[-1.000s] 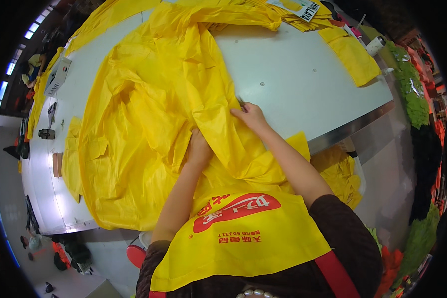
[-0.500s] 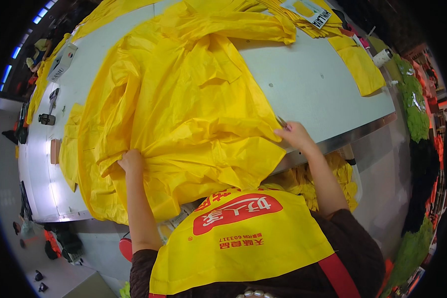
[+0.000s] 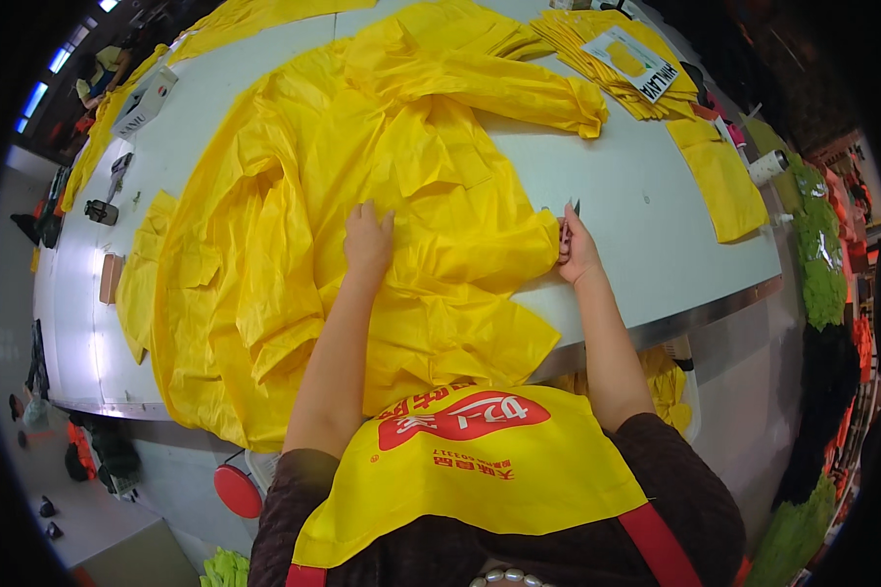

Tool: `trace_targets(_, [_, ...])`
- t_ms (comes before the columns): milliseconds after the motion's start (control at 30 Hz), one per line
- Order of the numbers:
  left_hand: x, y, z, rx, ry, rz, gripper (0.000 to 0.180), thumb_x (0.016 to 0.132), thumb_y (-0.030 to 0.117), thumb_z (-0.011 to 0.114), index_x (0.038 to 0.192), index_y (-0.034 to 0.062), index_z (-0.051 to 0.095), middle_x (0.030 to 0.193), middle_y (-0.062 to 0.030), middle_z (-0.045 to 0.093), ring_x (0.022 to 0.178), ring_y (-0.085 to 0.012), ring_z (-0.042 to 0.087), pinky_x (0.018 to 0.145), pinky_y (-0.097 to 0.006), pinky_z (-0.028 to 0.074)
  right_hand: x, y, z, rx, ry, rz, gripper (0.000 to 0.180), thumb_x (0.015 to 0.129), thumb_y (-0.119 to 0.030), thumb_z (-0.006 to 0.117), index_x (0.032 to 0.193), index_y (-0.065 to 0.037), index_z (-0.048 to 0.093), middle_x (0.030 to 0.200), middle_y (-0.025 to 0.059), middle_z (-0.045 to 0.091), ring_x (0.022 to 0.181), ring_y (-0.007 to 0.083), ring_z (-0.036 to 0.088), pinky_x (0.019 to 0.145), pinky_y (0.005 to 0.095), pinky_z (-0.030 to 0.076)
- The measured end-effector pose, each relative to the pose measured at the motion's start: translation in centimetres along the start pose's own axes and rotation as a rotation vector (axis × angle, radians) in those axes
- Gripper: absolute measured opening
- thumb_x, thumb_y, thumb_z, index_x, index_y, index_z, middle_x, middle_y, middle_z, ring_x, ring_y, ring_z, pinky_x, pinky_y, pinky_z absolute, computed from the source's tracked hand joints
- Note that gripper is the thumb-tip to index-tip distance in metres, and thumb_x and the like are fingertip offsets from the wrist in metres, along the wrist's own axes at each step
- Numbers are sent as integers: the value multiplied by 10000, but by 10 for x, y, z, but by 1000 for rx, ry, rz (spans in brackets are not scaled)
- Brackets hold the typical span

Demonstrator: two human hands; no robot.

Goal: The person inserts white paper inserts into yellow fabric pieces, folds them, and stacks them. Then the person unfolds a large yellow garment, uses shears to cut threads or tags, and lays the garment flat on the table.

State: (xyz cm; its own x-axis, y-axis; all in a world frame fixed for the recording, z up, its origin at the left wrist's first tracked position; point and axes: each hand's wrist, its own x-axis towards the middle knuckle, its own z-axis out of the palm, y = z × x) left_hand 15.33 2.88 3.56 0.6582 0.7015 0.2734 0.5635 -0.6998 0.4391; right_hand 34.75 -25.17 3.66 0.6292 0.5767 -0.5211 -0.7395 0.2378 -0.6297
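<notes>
A yellow raincoat-like jacket [image 3: 264, 225] lies spread and wrinkled across the white table, one sleeve [image 3: 519, 93] stretched toward the far right. My left hand [image 3: 368, 245] rests on the middle of the jacket, fingers extended and apart, gripping nothing. At the jacket's right side, my right hand [image 3: 579, 249] is closed around a small pair of thread snips [image 3: 576, 207], their dark tip pointing away from me. Its fingers also touch the end of the near sleeve [image 3: 519, 249]; whether they pinch the cloth is hidden.
Folded yellow garments with a printed card [image 3: 631, 61] are stacked at the far right, near another folded yellow piece [image 3: 719, 181] and a white thread cone [image 3: 768, 167]. On the left stand a white box [image 3: 147, 103], a dark jar [image 3: 101, 211] and a brown block [image 3: 111, 279]. A red stool [image 3: 237, 491] is below.
My left hand has let go of the bunched cloth and moved right and farther away onto the jacket. The near sleeve now extends toward my right hand, which still holds the snips.
</notes>
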Motion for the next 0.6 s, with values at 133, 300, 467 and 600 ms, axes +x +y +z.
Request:
trace_targets(133, [13, 7, 1, 102, -129, -172, 414, 844, 251, 597, 1185, 50, 480, 1116, -151, 564, 1034, -363, 517, 812, -441, 468, 40, -18, -23, -66, -353, 146, 372, 900, -403, 536, 674, -106, 546, 503, -15, 477, 377, 71, 354, 344, 214, 257])
trace_targets(300, [16, -6, 9, 13, -208, -239, 378, 858, 194, 566, 1207, 77, 478, 1104, -159, 580, 936, -350, 574, 800, -429, 468, 100, 17, 13, -973, 178, -641, 270, 850, -256, 584, 863, 13, 604, 638, 89, 609, 553, 152, 579, 545, 309, 470])
trace_targets(467, [-19, -45, 5, -37, -106, 59, 411, 872, 124, 537, 1277, 128, 471, 927, -148, 581, 810, -331, 581, 694, -409, 479, 59, 18, 78, -194, -380, 277, 128, 856, -179, 588, 892, -56, 595, 591, -28, 459, 425, 60, 362, 370, 206, 250])
trace_targets(600, [-40, -50, -16, -58, -174, 88, 413, 878, 99, 526, 1287, 125, 479, 808, -140, 539, 748, -322, 561, 617, -402, 470, 64, 28, 83, -701, -247, -210, 156, 883, -157, 559, 956, -41, 635, 611, -18, 493, 476, 53, 410, 433, 186, 311])
